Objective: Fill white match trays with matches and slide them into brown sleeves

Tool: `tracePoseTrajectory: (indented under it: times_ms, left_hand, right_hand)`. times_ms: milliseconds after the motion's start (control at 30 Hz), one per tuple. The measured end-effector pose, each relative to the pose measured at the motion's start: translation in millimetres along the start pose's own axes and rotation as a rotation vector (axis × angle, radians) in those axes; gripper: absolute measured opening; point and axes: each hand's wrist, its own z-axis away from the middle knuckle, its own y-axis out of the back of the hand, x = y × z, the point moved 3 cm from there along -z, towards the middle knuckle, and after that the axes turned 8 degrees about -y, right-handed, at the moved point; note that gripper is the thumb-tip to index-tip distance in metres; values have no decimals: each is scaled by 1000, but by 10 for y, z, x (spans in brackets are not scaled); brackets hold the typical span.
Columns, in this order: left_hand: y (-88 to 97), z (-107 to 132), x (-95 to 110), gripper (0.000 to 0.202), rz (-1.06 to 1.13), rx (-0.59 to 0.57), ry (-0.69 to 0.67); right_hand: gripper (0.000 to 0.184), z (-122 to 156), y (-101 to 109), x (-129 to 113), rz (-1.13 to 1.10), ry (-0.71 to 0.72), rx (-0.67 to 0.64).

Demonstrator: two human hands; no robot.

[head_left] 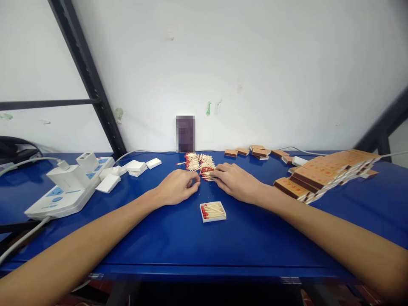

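A heap of red-tipped matches (200, 164) lies on the blue table (178, 238) near the wall. My left hand (177, 187) rests at the heap's near left edge, fingers curled and pinched on a few matches. My right hand (234, 182) lies palm down at the heap's right edge, its fingertips pressed onto matches there. Between my forearms, closer to me, sits a small white tray (213, 211) partly filled with matches.
White empty trays (127, 172) lie left of the heap beside a white power strip (68, 187) with chargers. Brown matchbox sleeves (321, 174) are stacked at the right, more (255, 151) by the wall. A dark upright object (185, 134) leans on the wall.
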Motion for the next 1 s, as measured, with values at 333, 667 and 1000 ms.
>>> tracePoseTrajectory:
  times_ms: [333,667,1000]
  left_hand:
    - [-38,9,-39,32,-79,17,-46]
    - [-56,26,-88,38,-117,21,-26]
    - [-56,24,-72,38,-95,-14,-78]
  right_hand:
    - [29,32,1,-53,-45,-21,-7]
    - [32,143,62,-106,-79,-35,102]
    - [35,105,-56,-79,-150,6,27]
